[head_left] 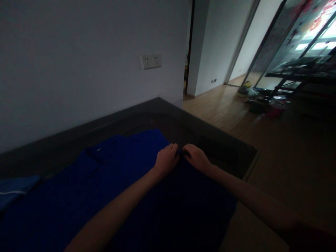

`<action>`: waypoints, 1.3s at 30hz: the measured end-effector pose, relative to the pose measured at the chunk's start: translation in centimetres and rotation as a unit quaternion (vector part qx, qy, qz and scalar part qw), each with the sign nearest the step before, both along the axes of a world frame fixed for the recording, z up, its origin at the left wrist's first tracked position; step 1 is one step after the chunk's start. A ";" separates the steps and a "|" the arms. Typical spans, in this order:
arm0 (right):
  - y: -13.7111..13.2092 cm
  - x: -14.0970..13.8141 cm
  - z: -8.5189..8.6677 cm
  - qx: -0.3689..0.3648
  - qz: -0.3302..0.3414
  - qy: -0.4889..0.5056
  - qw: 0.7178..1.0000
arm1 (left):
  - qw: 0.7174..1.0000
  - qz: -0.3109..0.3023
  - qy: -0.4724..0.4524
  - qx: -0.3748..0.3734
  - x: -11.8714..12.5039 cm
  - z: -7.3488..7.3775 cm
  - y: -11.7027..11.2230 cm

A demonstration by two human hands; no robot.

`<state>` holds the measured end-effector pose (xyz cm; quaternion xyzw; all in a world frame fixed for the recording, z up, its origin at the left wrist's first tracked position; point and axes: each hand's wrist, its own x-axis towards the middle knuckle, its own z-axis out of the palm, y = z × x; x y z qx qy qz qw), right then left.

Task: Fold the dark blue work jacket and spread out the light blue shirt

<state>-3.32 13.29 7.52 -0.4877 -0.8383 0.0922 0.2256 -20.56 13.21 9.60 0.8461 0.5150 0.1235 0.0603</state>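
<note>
A dark blue collared shirt [123,164] lies spread over a dark table [181,122], its collar toward the wall on the left. Both hands meet close together at the shirt's right part. My left hand [168,156] is closed, with its fingers pinching the blue cloth. Just to the right, my right hand [196,157] also grips the cloth, fingers curled over it. Below the hands the fabric hangs in deep shadow, so its folds are hard to make out.
A lighter blue folded cloth [18,189] with a white stripe lies at the left edge. Behind the table stands a pale wall with a double socket [151,61]. Wooden floor [210,110] runs to the right, with bags and basins [262,101] near a dark bench [307,75].
</note>
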 end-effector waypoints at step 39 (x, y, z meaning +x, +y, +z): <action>-2.1 2.7 -1.0 0.143 0.130 -0.148 0.970 | 0.990 0.012 -0.133 -0.036 -0.4 -1.8 0.0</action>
